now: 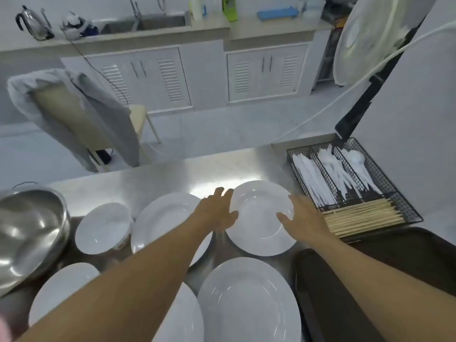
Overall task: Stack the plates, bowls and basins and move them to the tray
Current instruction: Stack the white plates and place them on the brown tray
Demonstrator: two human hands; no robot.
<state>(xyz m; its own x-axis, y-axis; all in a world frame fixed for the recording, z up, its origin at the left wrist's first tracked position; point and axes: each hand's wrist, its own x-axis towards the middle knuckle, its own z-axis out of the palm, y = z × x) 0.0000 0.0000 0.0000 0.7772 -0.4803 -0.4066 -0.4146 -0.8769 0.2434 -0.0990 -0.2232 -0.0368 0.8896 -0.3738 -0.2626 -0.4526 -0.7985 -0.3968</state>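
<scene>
Several white plates lie on a steel counter. The far plate [259,218] has my left hand [217,213] at its left rim and my right hand [302,220] over its right rim, fingers spread; whether they grip it I cannot tell. Another plate [160,223] lies left of it under my left forearm, and a near plate [246,302] sits in front. A white bowl [103,228] and a second one [61,290] are further left. Steel basins [27,233] are stacked at the far left. The dark tray [394,267] lies at the right.
A black wire basket [404,206] with white plastic cutlery and wooden chopsticks stands beyond the tray. The counter's far edge drops to a tiled floor with a chair draped in a grey cloth [74,112]. A white fan [367,38] stands at the upper right.
</scene>
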